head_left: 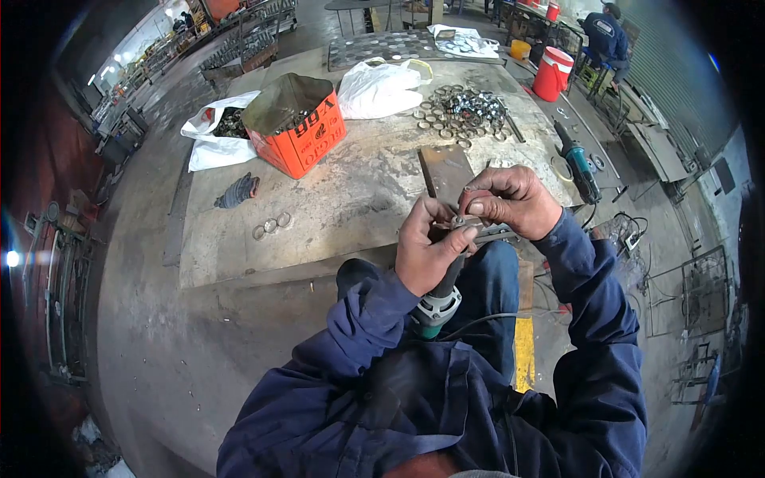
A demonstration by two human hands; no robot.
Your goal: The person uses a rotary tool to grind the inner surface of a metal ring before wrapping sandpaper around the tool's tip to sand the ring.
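Observation:
My left hand (430,247) is closed, thumb and fingers pinching a small metal part (464,221) in front of me. My right hand (518,203) meets it there, its thumb and forefinger closed on a thin reddish-brown piece (476,201) that looks like a scrap of abrasive. Fingers hide much of both items. Just under the hands a flat metal bar (496,236) sticks out to the right. Between my knees a green-and-black power tool (437,309) stands upright, its upper end covered by my left hand.
On the low table (358,199) are an orange-red can (299,139), white bags (378,89), many metal rings (446,119), a steel plate (446,169), a dark glove (237,191) and three rings (271,225). An angle grinder (578,163) lies right. A person (606,36) sits far right.

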